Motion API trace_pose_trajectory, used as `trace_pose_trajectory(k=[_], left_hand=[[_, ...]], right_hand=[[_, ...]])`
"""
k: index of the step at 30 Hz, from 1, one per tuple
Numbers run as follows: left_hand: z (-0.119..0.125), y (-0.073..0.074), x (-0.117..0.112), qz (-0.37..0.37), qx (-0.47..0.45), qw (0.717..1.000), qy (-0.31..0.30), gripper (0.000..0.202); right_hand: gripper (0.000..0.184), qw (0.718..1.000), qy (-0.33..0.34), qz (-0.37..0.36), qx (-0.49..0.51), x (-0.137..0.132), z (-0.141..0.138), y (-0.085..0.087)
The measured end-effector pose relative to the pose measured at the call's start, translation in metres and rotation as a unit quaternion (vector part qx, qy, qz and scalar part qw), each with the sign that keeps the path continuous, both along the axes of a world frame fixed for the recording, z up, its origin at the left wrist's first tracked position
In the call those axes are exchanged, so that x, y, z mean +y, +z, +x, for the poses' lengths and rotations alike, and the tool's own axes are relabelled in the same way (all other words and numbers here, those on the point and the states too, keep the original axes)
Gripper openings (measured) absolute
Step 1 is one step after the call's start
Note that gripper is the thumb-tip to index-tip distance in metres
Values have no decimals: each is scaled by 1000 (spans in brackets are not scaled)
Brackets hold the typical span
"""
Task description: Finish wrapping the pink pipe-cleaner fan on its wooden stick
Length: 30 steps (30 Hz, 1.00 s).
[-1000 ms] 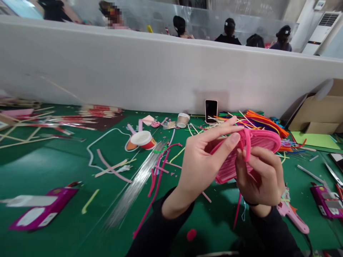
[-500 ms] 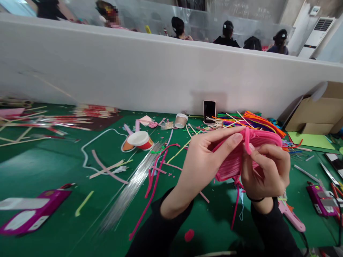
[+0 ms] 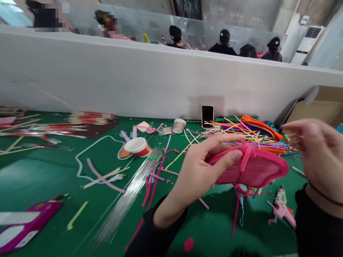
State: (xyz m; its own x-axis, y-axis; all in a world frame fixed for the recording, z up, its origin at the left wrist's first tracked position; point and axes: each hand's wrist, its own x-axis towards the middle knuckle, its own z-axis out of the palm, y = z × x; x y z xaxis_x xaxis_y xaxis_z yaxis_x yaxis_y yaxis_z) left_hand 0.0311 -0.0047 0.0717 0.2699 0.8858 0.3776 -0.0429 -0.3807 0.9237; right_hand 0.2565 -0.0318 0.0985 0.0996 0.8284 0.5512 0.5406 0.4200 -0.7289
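My left hand (image 3: 197, 167) pinches the near edge of a bright pink piece made of pipe cleaners (image 3: 257, 171) between thumb and fingers. Rows of pink stems lie side by side in it, inside a thick fuzzy rim, and a short pink strip (image 3: 245, 160) crosses that rim. Below hang a pink stem (image 3: 235, 214) and a pale blue strand (image 3: 242, 210). To the right, apart from the piece, my right hand (image 3: 321, 157) is raised and blurred; I cannot make out anything in its fingers. Under it on the table lies a pink glue gun (image 3: 284, 210).
Coloured pipe cleaners (image 3: 257, 128) are heaped behind the hands. A phone (image 3: 207, 116) leans on the white partition (image 3: 134, 82). Paper cups (image 3: 138, 147), clear thin rods (image 3: 125, 200), loose pink stems (image 3: 154, 182) and a purple box (image 3: 29, 225) lie leftward. A cardboard box (image 3: 316, 110) stands right.
My right hand has let go of the pink strip on the rim and moved off to the right. My left hand still holds the piece, which has tipped flatter.
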Motion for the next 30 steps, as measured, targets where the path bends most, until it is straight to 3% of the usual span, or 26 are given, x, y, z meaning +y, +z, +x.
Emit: trace_pose_trajectory(k=[2, 4, 6, 9, 12, 16, 18, 25, 30], left_hand=[[-2, -1, 0, -38, -19, 997, -65, 30], [-4, -1, 1, -65, -27, 992, -101, 33], [-4, 0, 2, -74, -26, 991, -106, 32], [-5, 3, 1, -62, -21, 991, -115, 32], [-6, 5, -1, -25, -5, 992, -121, 26], [-8, 5, -3, 33, 16, 992, -124, 22], [-8, 5, -3, 48, 16, 992, -114, 17], [-7, 3, -1, 70, 7, 990, -125, 6], [-7, 3, 0, 68, 3, 990, -126, 7]], right_hand=[[36, 964, 185, -189, -1, 15, 5, 7], [38, 896, 320, -305, 39, 26, 0, 7], [35, 857, 375, -338, 100, 31, -8, 3], [27, 845, 393, -329, 149, 28, -17, -2], [29, 859, 387, -305, 140, 25, -19, -3], [32, 919, 299, -219, 136, 28, -13, 4], [33, 935, 275, -187, 122, 29, -10, 10], [36, 963, 227, -132, 51, 24, -14, 29], [40, 969, 212, -125, 21, 30, -22, 35]])
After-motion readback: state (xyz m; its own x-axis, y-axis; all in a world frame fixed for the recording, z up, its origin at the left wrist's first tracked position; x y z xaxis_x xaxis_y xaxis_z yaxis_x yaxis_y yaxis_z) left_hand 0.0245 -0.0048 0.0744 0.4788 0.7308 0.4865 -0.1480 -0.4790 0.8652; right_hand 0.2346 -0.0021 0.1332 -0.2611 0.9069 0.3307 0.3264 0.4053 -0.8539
